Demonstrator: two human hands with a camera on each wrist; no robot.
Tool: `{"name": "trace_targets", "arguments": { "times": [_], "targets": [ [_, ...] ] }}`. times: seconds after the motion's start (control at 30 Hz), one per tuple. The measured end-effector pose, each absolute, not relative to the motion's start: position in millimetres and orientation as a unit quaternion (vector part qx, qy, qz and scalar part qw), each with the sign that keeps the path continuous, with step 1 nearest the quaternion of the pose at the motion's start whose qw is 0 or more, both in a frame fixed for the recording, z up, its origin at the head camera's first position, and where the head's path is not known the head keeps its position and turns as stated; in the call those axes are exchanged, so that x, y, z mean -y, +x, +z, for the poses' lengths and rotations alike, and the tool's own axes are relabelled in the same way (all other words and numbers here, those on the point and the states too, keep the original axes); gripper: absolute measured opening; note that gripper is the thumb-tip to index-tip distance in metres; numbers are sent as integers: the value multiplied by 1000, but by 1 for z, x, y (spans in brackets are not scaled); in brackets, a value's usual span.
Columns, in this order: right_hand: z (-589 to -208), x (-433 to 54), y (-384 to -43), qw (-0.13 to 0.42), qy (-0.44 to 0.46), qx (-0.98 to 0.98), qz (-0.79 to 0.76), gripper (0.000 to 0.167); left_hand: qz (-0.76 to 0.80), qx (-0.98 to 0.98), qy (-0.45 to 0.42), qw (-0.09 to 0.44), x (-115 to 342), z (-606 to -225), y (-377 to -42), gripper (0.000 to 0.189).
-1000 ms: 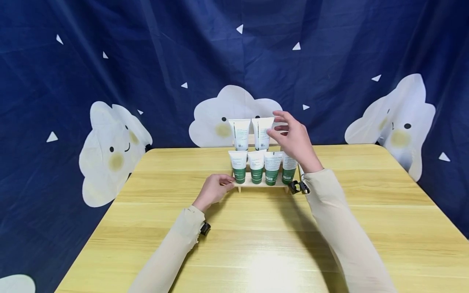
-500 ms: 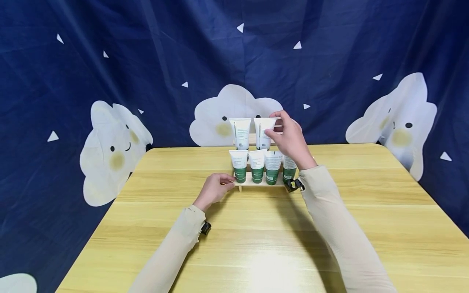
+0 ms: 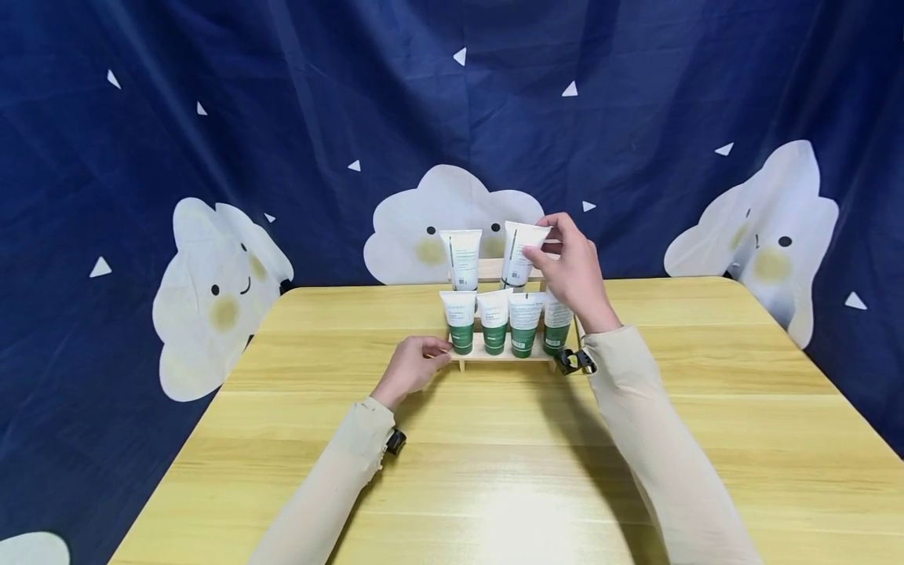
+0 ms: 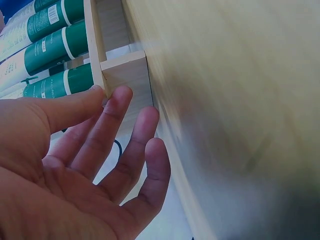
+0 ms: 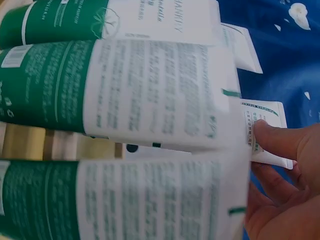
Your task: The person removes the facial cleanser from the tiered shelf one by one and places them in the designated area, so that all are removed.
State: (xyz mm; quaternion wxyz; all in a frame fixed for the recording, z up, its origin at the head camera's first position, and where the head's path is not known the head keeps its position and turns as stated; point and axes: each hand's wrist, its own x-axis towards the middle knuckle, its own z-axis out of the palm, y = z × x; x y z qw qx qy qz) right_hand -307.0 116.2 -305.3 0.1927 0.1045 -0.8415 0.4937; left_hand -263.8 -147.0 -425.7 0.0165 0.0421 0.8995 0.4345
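Note:
My left hand (image 3: 412, 367) pinches the front left corner of a small stepped wooden rack (image 4: 130, 72) between thumb and forefinger; the other fingers are loosely bent. On the upper step, my right hand (image 3: 575, 271) pinches the top right edge of a white squeeze tube (image 3: 521, 249), thumb in front. That tube leans to the right, and its lower end is hidden behind the front row. Left of it a second white tube (image 3: 462, 263) stands upright. Several white-and-green squeeze tubes (image 3: 494, 322) stand cap-down along the lower step, and the right wrist view shows their printed labels close up.
The rack stands toward the back of a light wooden table (image 3: 452, 471). Behind it hangs a dark blue curtain (image 3: 318, 94) printed with white clouds and triangles. Black wrist cameras (image 3: 575, 361) sit on both sleeves; the right one is close to the rack's front right corner.
The right hand has closed on the right-hand white tube and shifted it rightward and slightly up, tilting it. The left hand has stayed at the rack's corner.

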Motion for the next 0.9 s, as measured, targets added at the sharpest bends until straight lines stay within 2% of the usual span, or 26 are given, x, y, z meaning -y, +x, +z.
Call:
{"name": "trace_targets", "arguments": {
  "times": [0.27,0.6,0.9],
  "targets": [
    [-303,-137,-292,234,91,811,528,36,435,-899,39,18,147,-426,-263,14],
    [-302,-164,-274,312,82,767,555,35,438,-898,39,16,147,-427,-263,13],
    [-290,-196,-267,342,30,734,586,39,439,-898,39,17,146,-425,-262,13]
  ]
}}
